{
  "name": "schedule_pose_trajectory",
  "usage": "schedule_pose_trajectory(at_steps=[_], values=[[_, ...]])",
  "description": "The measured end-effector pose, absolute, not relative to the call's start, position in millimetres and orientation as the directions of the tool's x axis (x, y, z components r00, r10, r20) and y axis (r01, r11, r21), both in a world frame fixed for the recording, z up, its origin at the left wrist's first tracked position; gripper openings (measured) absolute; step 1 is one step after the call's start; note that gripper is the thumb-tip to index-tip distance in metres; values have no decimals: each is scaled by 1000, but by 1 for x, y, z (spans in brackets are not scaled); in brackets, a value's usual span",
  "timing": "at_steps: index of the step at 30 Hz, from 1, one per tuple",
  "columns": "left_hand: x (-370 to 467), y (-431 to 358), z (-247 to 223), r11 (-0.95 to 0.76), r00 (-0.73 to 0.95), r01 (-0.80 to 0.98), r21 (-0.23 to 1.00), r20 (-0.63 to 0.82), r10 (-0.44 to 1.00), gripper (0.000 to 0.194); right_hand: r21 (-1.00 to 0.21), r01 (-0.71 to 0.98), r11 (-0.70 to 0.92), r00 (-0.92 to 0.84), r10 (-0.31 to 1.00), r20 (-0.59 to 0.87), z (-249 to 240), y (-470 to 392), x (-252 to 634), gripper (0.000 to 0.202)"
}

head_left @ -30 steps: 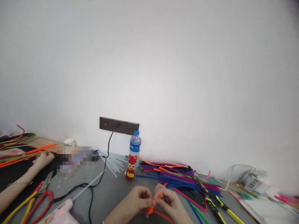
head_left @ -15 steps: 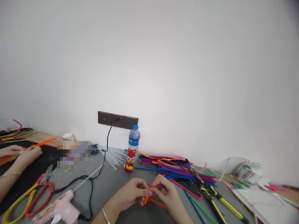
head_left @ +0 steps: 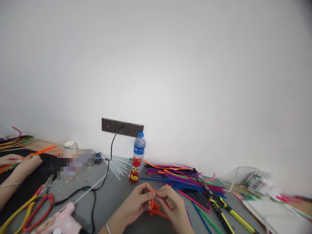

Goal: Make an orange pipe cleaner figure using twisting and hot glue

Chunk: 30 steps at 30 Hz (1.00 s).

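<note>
My left hand (head_left: 138, 202) is closed, its thumb and forefinger pinching an orange pipe cleaner (head_left: 155, 209) that is bent and partly coiled. My right hand (head_left: 175, 204) pinches the same pipe cleaner from the other side, fingertips close to the left ones. Part of the orange piece hangs between the hands, and the rest is hidden by fingers. Just beyond them stands a small red and yellow figure (head_left: 134, 172) with round eyes, in front of a water bottle (head_left: 139, 150). A pile of coloured pipe cleaners (head_left: 180, 177) lies behind my right hand.
At left lie red-and-yellow-handled scissors (head_left: 47, 201), a pink glue gun (head_left: 63, 218) with its black cable, and clear glue sticks (head_left: 117, 165). Black-and-yellow pliers (head_left: 225, 208) and a pink-edged phone (head_left: 195, 198) are at right. Another person's hands (head_left: 29, 165) hold orange and green pipe cleaners at far left.
My fingertips have shifted up slightly, and more of the orange pipe cleaner shows below and between them. The view has tilted a little; the surrounding things stay in place.
</note>
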State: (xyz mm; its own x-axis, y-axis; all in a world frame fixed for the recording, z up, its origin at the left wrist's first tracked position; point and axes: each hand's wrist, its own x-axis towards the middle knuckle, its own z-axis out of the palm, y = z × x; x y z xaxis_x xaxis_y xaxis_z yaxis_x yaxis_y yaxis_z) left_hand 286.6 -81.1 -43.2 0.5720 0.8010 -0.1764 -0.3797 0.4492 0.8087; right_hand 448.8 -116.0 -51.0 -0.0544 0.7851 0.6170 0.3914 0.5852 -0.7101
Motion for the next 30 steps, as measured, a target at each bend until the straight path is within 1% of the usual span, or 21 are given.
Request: schedule_pose_trajectory(at_steps=[3, 6, 12, 15, 18, 22, 26, 28, 30], values=[[289, -82, -46, 457, 563, -407, 791, -177, 807, 37, -712, 394, 581, -9, 777, 630, -53, -117, 445, 17], [292, -82, -48, 453, 537, -444, 773, -175, 825, 38, -739, 389, 550, 24, 796, 605, -53, -120, 442, 18], [295, -83, -49, 452, 481, -500, 739, -197, 854, 43, -743, 378, 553, -18, 807, 591, -49, -122, 439, 19], [294, -82, -48, 398, 431, -544, 739, -161, 888, 43, -746, 352, 566, -46, 806, 590, -50, -120, 437, 22], [294, -79, -47, 325, 391, -566, 757, -100, 915, 42, -770, 337, 542, -76, 830, 552, -54, -118, 435, 28], [294, -76, -50, 299, 401, -504, 810, -87, 912, 45, -829, 348, 438, -11, 886, 464, -61, -117, 435, 36], [293, -72, -54, 239, 398, -400, 885, -67, 915, 46, -914, 269, 304, 41, 944, 326, -64, -115, 440, 44], [292, -70, -56, 177, 383, -327, 928, -41, 923, 46, -922, 260, 288, 28, 952, 305, -65, -113, 444, 46], [292, -69, -59, 115, 387, -253, 961, -8, 922, 47, -892, 326, 314, 11, 942, 335, -66, -112, 446, 45]])
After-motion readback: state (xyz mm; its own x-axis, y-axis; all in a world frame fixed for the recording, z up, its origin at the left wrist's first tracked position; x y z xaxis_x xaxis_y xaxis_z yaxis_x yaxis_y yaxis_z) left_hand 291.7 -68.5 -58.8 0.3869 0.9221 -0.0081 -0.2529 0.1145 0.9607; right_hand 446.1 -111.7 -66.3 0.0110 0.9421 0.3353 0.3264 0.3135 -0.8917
